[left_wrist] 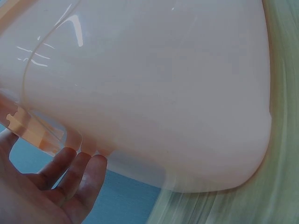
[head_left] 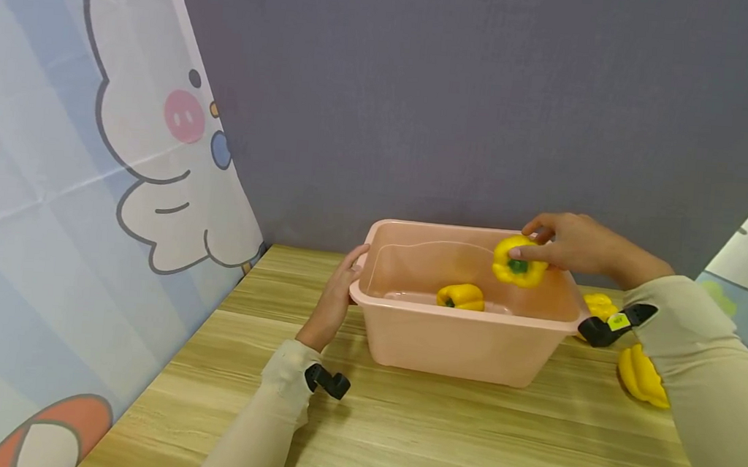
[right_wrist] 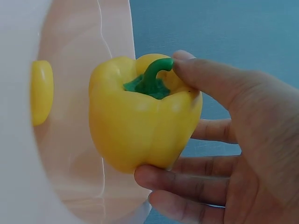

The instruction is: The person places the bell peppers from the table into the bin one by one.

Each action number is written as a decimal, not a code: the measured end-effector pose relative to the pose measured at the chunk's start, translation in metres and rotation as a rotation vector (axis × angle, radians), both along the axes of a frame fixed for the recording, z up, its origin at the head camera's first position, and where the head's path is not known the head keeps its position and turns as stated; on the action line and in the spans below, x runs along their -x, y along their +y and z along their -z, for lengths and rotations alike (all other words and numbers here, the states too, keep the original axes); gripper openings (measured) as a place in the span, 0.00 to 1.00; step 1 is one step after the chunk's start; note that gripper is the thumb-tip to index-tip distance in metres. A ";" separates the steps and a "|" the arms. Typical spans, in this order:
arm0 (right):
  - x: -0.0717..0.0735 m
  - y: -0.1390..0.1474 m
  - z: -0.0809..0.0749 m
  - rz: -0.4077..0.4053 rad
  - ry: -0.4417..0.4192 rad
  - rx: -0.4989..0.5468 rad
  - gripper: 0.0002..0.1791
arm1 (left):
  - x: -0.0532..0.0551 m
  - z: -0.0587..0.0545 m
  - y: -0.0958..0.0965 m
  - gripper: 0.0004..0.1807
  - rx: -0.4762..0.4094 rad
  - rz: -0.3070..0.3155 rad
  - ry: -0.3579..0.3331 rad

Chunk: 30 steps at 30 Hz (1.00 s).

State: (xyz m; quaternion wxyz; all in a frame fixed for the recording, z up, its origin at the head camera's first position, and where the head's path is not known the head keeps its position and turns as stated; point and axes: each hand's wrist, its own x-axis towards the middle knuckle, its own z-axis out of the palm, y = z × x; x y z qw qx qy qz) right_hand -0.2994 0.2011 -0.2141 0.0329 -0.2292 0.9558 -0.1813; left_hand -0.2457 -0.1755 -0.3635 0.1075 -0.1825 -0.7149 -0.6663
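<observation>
My right hand (head_left: 574, 242) holds a yellow bell pepper (right_wrist: 145, 119) with a green stem over the right end of a pink plastic tub (head_left: 451, 342). In the right wrist view the thumb lies by the stem and the fingers wrap the far side and bottom. A second yellow pepper (head_left: 460, 297) lies on its side on the tub floor. At the tub's left end, my left hand (head_left: 336, 289) grips the rim; the left wrist view has its fingertips (left_wrist: 96, 163) against the outer wall under the rim.
Two more yellow peppers rest on the wooden table (head_left: 398, 433) right of the tub: one pepper (head_left: 599, 306) behind the right wrist, another pepper (head_left: 643, 376) partly under the right sleeve. A grey wall panel (head_left: 463, 108) stands behind, and a cartoon-printed sheet (head_left: 31, 236) is on the left.
</observation>
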 end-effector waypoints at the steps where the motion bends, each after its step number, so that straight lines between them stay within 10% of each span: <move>1: 0.000 0.000 0.000 0.000 0.001 -0.001 0.44 | 0.000 0.000 0.000 0.29 -0.001 0.001 -0.002; 30: 0.005 0.015 -0.002 -0.017 0.042 0.080 0.32 | 0.003 -0.003 0.008 0.30 0.006 0.006 -0.001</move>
